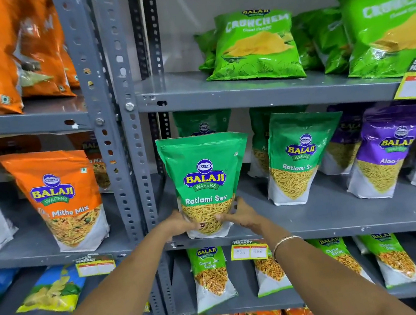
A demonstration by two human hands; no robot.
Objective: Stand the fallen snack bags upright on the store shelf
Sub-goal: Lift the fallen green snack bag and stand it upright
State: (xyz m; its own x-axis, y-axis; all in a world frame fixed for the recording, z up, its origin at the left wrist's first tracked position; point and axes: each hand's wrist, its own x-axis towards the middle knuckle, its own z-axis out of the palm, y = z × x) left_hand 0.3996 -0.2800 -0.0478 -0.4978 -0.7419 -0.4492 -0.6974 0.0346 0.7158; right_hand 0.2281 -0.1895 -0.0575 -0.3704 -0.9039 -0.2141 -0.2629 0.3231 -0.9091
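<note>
A green Ratlami Sev bag point(205, 173) stands upright at the front left of the grey middle shelf point(343, 215). My left hand point(181, 221) grips its lower left corner and my right hand point(237, 214) grips its lower right corner. Another green bag point(203, 122) stands behind it, mostly hidden. A second Ratlami Sev bag point(298, 155) stands upright to the right, leaning slightly. Purple Aloo Sev bags point(390, 150) stand further right.
Green Crunchem bags point(256, 46) lean on the upper shelf. Orange mix bags point(60, 196) stand on the left bay. Chana bags point(211, 277) fill the lower shelf. A grey perforated upright point(124, 142) divides the bays. Price tags point(249, 251) hang on shelf edges.
</note>
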